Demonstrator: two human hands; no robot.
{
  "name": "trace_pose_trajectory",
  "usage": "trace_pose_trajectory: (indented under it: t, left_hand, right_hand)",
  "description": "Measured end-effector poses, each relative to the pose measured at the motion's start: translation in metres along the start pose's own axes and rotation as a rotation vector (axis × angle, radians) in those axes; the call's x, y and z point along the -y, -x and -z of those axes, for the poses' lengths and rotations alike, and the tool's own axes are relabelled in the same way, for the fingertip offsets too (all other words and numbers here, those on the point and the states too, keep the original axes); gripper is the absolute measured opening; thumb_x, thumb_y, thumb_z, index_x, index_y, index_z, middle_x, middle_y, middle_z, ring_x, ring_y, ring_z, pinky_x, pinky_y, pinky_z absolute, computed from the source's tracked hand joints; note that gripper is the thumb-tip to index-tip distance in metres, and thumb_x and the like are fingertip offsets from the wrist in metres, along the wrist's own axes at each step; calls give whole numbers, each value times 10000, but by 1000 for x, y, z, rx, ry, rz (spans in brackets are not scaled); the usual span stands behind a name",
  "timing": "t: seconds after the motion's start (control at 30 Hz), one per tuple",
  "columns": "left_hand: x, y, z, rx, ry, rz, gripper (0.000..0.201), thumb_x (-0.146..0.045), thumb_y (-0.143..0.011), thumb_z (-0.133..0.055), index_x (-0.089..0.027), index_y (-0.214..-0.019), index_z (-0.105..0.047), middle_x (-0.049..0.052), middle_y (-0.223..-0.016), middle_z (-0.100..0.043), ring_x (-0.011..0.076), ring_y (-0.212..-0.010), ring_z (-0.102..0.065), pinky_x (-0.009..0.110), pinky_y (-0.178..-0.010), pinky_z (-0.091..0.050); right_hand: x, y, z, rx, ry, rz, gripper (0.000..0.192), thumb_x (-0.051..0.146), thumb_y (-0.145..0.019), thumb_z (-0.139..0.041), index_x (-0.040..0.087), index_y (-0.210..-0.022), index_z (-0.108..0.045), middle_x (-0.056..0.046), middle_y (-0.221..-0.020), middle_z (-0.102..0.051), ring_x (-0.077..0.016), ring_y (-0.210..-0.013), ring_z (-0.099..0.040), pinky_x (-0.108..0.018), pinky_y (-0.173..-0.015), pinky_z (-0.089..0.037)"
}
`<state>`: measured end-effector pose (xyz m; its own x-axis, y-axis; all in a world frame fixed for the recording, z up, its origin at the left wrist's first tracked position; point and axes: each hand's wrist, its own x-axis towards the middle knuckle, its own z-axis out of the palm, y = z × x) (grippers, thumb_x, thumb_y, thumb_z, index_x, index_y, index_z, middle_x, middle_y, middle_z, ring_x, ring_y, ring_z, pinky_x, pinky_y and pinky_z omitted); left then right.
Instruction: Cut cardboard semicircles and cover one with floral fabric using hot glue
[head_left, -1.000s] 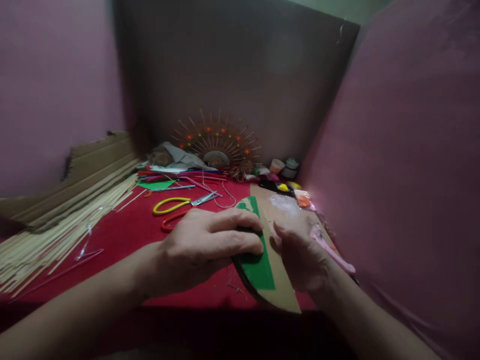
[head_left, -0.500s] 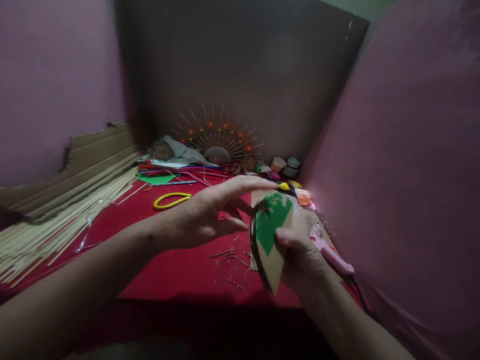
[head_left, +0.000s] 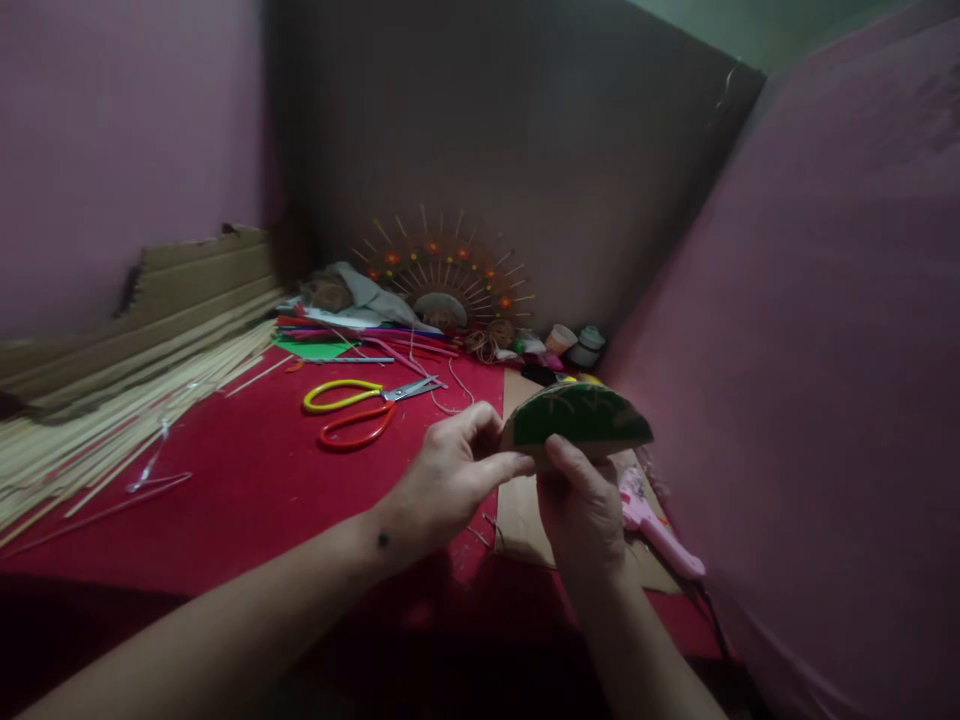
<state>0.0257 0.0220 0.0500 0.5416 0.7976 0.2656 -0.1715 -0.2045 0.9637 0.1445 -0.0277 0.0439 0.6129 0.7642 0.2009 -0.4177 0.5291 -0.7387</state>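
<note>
Lifted off the counter [head_left: 247,480] now: half-disc [head_left: 576,418] held flat side down, both hands' fingers pinching it, left hand [head_left: 448,478] at its corner, right hand [head_left: 583,505] beneath, likely for inspection.

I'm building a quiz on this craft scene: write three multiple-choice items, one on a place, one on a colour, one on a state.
1. Where do the scissors lie?
A. on the red table cover, left of the hands
B. on the pink glue gun
C. in the right hand

2. What colour is the top face of the half-round piece?
A. blue
B. green
C. white

3. How is the half-round piece held?
A. flat on the table under one palm
B. leaning against the wall
C. lifted off the table, between both hands

Key: 1 A, they rest on the cover beside the bundle of sticks; 2 B, green covers its face; 3 C, the left hand and right hand pinch its lower edge in the air.
</note>
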Motion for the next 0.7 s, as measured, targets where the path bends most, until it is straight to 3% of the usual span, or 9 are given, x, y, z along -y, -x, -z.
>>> trace_pose_trajectory:
  t: [0.13,0.27,0.5,0.57,0.63,0.7]
  left_hand:
    - [-1,-1,2,32,-89,20,288,-371,-736,-724,-178,-694,-513,0,-699,-578,167,-698,-563,322,-653,-447]
    - [-3,0,3,30,-77,19,287,-345,-742,-711,-181,-670,-487,-40,-647,-491,117,-617,-465,276,-577,-377]
    - [-5,1,-4,39,-64,12,309,-323,-754,-707,-185,-654,-450,-61,-636,-415,93,-604,-379,250,-552,-314]
    - [-6,-4,6,139,-26,28,293,-354,-735,-730,-184,-721,-492,-52,-667,-471,103,-624,-440,250,-577,-361]
    - [-7,-12,30,293,-22,63,337,-380,-711,-746,-192,-896,-537,-17,-763,-583,147,-701,-556,278,-643,-445]
    - [-4,-21,66,269,-330,44,331,-411,-805,-650,-191,-1035,-557,39,-888,-639,191,-807,-604,315,-722,-477]
  right_hand:
    - [0,-1,4,3,-12,-70,212,123,-553,-829,228,-718,-746,43,-699,-736,-117,-709,-682,-223,-695,-551]
    - [3,0,7,-18,-3,-149,335,123,-565,-819,239,-871,-748,43,-778,-752,-131,-734,-692,-251,-735,-557]
    - [4,-6,9,46,25,-140,399,126,-614,-797,265,-981,-727,41,-903,-761,-150,-805,-700,-301,-822,-550]
    - [5,-12,10,16,-13,-140,393,127,-589,-807,268,-948,-732,52,-886,-764,-149,-802,-699,-305,-838,-547]
    - [8,-19,14,-30,-65,-171,337,136,-574,-811,274,-872,-735,69,-823,-763,-142,-777,-696,-301,-832,-548]
    - [11,-26,18,-67,-117,-230,274,153,-566,-823,279,-790,-727,83,-762,-758,-133,-739,-689,-298,-799,-553]
